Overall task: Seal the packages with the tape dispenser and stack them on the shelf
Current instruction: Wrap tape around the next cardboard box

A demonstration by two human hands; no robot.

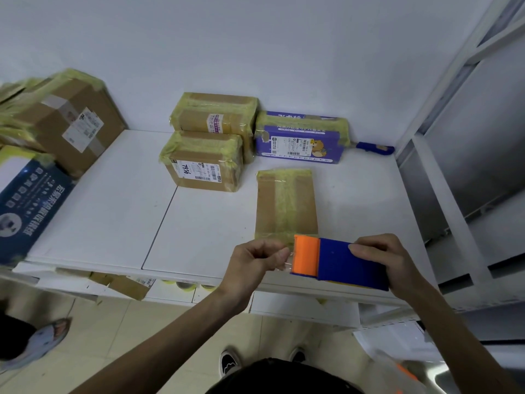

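Note:
A flat brown package [285,204] with yellowish tape lies on the white shelf [113,217], just beyond my hands. My right hand [387,260] grips the blue tape dispenser [352,263] with its orange front [306,257] facing left. My left hand [257,261] pinches the clear tape end beside that orange front. Both hands hover over the shelf's front edge, near the package's near end.
Two taped brown boxes [207,160] and a purple carton [301,137] stand at the back of the shelf. A blue handle [375,148] lies behind the carton. Larger boxes [65,120] and a blue-white box [25,200] crowd the left. White racking [454,172] rises right.

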